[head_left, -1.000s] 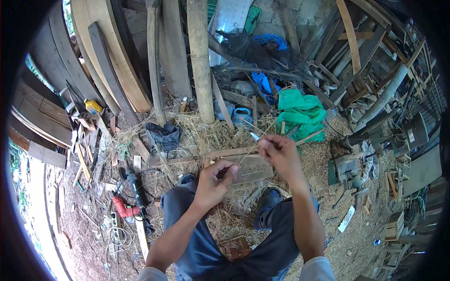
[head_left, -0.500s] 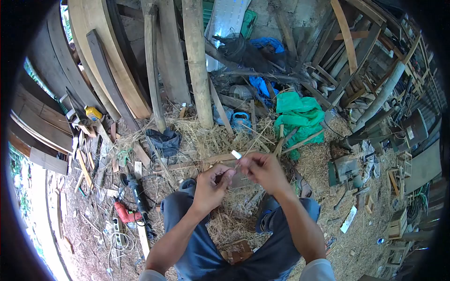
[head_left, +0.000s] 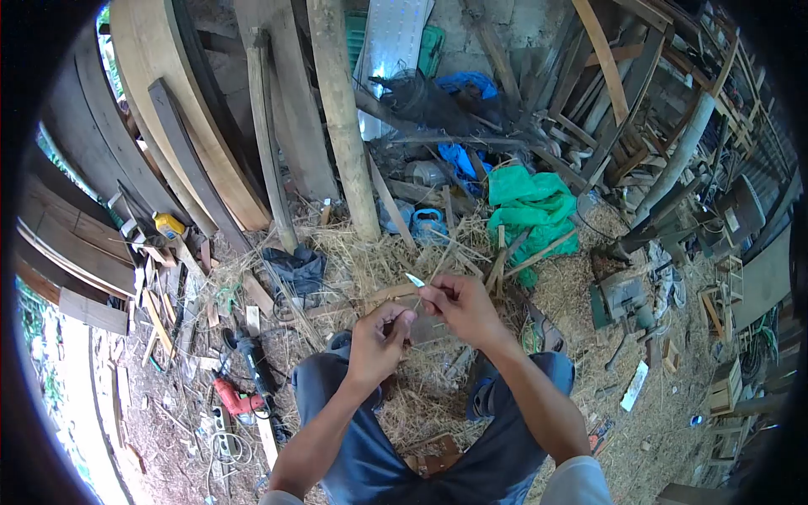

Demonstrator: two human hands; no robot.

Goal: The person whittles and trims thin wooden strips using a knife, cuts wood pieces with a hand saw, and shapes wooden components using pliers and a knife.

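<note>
Near the middle of the view, my left hand (head_left: 379, 341) is closed, with thumb and fingertips pinched round a thin straw-like strip. My right hand (head_left: 459, 310) is just to its right and slightly higher, its fingers curled round a small object with a pale, pointed tip (head_left: 414, 279) that sticks out to the upper left; it looks like a blade, but its handle is hidden in the fingers. The two hands are close together above a board on the straw-covered ground, between my knees.
A red power tool (head_left: 237, 398) and a dark grinder-like tool (head_left: 255, 366) lie at the left. Green plastic (head_left: 532, 215) lies beyond my right hand. A bamboo post (head_left: 343, 126) stands ahead. A metal machine (head_left: 627, 299) is at the right.
My right hand has moved left and down from its position a second ago, closer to my left hand. The pale tip moved with it. My left hand has shifted little.
</note>
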